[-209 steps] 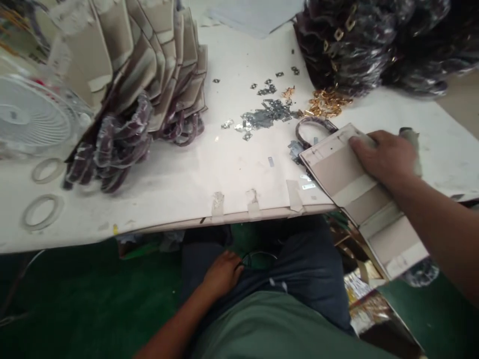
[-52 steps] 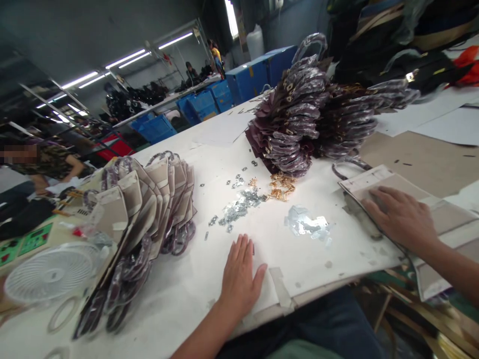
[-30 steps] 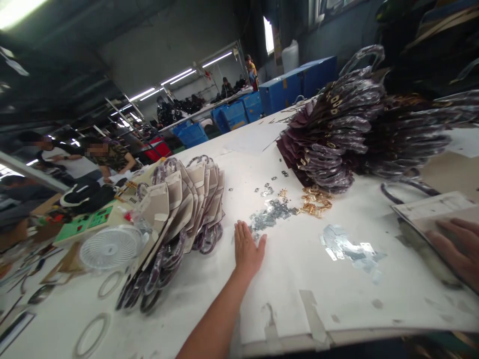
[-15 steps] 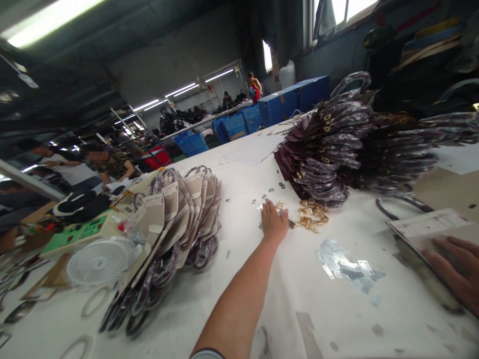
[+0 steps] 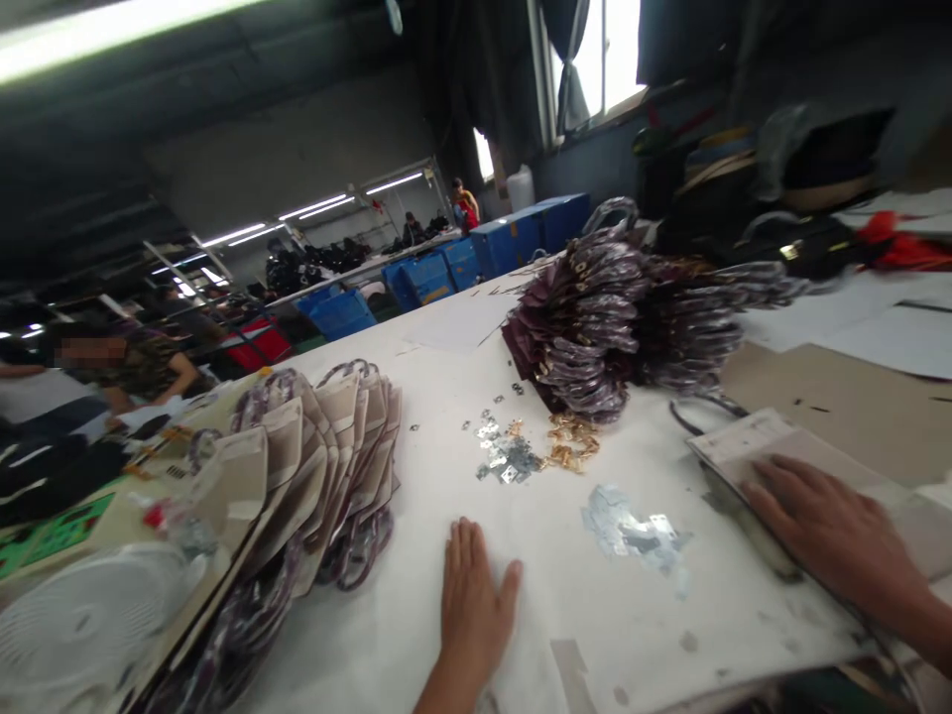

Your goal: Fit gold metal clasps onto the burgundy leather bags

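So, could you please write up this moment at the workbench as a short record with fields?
left hand: flat, palm down on the white table, holding nothing
right hand: pressing on a beige bag panel at the table's right edge
silver metal pieces: scattered beyond the left hand
gold fittings: small heap beside them
dark wrapped handles: large pile behind the fittings
beige panel stack: fanned out, left
white fan: lower left
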Action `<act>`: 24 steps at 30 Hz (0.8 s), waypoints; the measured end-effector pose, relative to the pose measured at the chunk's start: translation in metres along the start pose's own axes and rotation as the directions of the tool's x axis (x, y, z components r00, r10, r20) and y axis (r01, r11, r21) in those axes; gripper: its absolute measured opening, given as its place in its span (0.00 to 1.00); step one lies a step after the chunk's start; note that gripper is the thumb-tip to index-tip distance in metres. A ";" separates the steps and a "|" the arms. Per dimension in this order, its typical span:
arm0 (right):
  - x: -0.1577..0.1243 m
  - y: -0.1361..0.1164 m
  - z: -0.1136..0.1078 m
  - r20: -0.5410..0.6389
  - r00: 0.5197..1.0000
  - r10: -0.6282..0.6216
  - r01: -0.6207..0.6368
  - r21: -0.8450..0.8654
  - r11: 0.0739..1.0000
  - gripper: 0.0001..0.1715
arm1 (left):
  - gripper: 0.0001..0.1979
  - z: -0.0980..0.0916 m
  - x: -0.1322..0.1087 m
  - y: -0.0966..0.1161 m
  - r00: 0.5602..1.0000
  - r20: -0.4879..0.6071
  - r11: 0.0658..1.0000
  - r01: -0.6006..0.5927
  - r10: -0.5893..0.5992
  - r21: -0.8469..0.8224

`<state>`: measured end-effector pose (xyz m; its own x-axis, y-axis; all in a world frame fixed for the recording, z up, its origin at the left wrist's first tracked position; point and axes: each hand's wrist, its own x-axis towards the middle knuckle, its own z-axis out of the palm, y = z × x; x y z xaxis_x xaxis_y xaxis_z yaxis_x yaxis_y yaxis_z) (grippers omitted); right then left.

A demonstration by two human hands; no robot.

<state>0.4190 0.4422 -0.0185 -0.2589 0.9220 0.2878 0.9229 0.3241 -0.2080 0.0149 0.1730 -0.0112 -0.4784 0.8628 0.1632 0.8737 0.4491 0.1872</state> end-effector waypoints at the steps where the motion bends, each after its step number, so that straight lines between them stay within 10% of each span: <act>1: 0.002 -0.004 -0.003 0.000 1.000 0.007 -0.007 0.006 1.000 0.43 | 0.41 0.006 0.008 0.026 0.996 0.023 0.996 -0.081 0.082 -0.029; 6: 0.005 -0.012 -0.017 -0.024 0.999 0.029 -0.026 0.111 0.994 0.36 | 0.38 0.006 0.042 0.152 0.907 0.082 0.889 -0.382 0.413 -0.253; 9: 0.002 -0.014 -0.025 -0.048 0.998 -0.049 0.057 0.184 0.981 0.34 | 0.33 -0.008 0.044 0.180 0.871 -0.070 0.800 -0.476 0.486 -0.366; 18: 0.007 -0.025 -0.024 0.019 1.000 0.007 -0.011 0.241 0.970 0.33 | 0.20 0.015 -0.009 0.113 0.883 -0.379 0.724 -0.451 0.277 -0.522; 24: 0.014 -0.037 -0.032 0.075 0.997 0.019 -0.032 0.178 0.984 0.31 | 0.16 0.020 -0.019 0.109 0.906 -0.372 0.699 -0.399 0.201 -0.593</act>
<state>0.3900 0.4367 0.0234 -0.2620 0.9414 0.2125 0.8655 0.3266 -0.3798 0.1209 0.2099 -0.0137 -0.2904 0.7859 0.5460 0.7495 -0.1680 0.6404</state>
